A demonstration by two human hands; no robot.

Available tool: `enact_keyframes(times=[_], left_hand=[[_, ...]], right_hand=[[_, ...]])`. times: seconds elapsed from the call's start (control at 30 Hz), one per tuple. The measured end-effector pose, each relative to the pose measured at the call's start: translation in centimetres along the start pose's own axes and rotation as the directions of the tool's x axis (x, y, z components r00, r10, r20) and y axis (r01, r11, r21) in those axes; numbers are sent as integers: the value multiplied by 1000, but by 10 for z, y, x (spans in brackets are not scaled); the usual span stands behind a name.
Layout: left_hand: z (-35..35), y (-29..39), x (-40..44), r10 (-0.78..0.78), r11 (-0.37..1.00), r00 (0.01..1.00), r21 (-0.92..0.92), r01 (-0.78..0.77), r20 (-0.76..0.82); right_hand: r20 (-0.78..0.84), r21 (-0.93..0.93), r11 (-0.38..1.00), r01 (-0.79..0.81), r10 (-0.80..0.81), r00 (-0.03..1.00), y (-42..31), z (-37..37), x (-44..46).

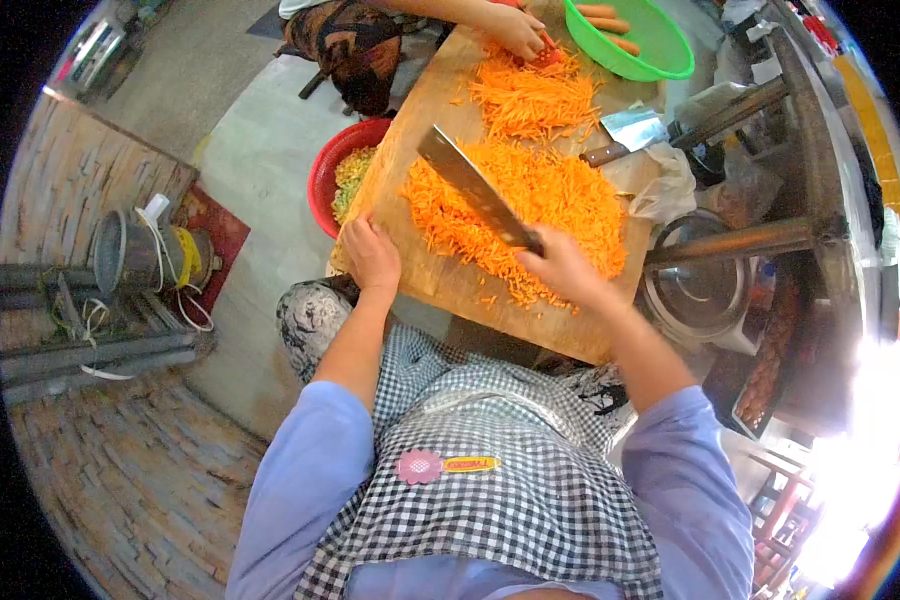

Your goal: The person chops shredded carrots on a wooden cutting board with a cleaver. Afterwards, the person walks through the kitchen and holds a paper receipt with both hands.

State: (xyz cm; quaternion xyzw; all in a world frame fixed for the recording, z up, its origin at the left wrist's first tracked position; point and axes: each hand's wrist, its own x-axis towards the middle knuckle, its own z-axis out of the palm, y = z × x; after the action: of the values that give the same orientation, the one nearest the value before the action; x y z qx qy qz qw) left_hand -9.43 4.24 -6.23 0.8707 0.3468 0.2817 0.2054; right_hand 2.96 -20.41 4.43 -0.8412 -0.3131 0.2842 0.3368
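Observation:
My right hand (555, 262) is closed around the handle of a cleaver (475, 185), whose long blade slants up and left over a wide pile of shredded carrot (560, 200). Whether the blade touches the shreds I cannot tell. At the near left edge of the wooden board (440, 275), my left hand (372, 255) grips the rim, its fingertips partly hidden. Across the board, another person's hand (518, 32) presses something orange-red onto a second heap of carrot shreds (535, 95).
A second cleaver (625, 135) lies at the board's right side beside a clear plastic bag (663, 185). A green basin (650, 40) holds whole carrots. Below the left edge stands a red basket (322, 185) of chopped yellow-green pieces. A wooden rack (735, 240) stands at right.

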Motion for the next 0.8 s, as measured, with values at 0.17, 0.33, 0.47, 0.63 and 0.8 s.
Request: enact_keyframes(times=[0.17, 0.33, 0.47, 0.63, 0.8], left_hand=[[0, 2, 0, -9, 999, 999, -49, 7, -38], [7, -2, -1, -56, 996, 998, -69, 55, -5], [12, -3, -2, -46, 998, 999, -43, 45, -10], [9, -6, -2, -5, 1000, 1000, -25, 4, -15], [9, -4, -2, 2, 1000, 1000, 5, -2, 1]], right_hand=[[104, 504, 849, -160, 124, 987, -81, 65, 34], [-127, 400, 912, -95, 158, 979, -63, 118, 76], [-194, 453, 868, -204, 319, 928, -49, 120, 75], [-288, 495, 851, -173, 349, 892, -21, 115, 55], [-338, 554, 811, -185, 422, 841, -4, 92, 36]])
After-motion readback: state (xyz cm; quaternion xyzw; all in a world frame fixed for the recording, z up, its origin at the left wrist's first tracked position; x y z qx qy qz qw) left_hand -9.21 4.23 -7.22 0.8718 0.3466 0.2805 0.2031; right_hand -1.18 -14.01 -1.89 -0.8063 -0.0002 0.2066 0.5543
